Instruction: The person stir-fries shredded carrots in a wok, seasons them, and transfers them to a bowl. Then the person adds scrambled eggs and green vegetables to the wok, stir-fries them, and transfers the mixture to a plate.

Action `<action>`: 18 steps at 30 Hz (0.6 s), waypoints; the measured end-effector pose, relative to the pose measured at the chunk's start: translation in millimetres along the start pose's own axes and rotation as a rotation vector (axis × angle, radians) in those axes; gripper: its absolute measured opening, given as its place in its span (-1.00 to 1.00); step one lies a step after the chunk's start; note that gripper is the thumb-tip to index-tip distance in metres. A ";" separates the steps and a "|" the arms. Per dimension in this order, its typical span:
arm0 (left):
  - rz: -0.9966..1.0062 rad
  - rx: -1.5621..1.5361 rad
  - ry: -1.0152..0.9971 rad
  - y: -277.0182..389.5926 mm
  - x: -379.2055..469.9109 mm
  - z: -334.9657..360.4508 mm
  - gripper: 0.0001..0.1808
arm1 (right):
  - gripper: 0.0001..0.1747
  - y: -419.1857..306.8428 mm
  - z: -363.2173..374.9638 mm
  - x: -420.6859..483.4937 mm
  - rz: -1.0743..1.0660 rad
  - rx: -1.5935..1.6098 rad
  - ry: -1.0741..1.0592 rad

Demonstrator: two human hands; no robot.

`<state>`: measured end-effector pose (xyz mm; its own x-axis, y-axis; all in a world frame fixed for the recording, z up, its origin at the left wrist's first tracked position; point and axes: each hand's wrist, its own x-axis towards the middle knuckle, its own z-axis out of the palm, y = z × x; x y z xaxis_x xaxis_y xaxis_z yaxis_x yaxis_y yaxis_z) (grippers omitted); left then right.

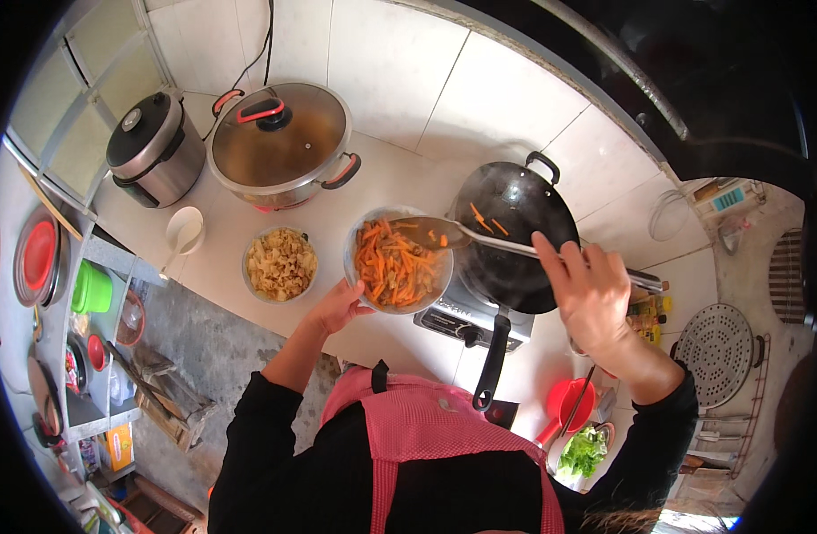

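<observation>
My left hand (341, 307) grips the rim of a bowl (441, 288) heaped with cooked carrot strips (389, 267). In my right hand (588, 287) is the handle of a metal cooking spatula (441, 233); its broad head, with a few carrot bits on it, rests over the bowl's upper right side. Right of the bowl, a black wok (515, 267) sits on a gas stove (455, 320), with several carrot strips left inside and its long handle towards me. A bowl of pale brown chopped food (281, 264) stands left of the carrot bowl.
A large lidded pot (281, 147) and an electric pressure cooker (156, 150) stand at the back left. Nearer is a white cup with a spoon (185, 230). At the lower right are a red ladle-like scoop (572, 400) and leafy greens (584, 450). A range hood (735, 87) overhangs the upper right.
</observation>
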<state>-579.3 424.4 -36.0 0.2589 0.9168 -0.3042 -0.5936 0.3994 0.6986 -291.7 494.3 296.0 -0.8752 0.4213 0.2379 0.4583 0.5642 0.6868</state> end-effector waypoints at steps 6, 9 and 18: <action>-0.006 -0.015 0.008 -5.3 4.5 -6.1 -0.36 | -0.62 33.9 49.8 -33.0 0.403 0.479 -0.256; -0.034 -0.017 0.041 -6.0 7.4 -6.9 -0.38 | -0.67 61.8 94.6 -67.1 0.592 0.630 -0.483; -0.076 0.006 0.180 -6.1 15.5 -15.8 -0.43 | -0.65 150.2 251.1 -172.0 0.556 0.394 -0.885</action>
<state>-583.7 436.2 -55.1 0.1618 0.8692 -0.4673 -0.5728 0.4683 0.6727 -33.4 684.9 185.7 -0.1863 0.9535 -0.2368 0.9062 0.2599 0.3337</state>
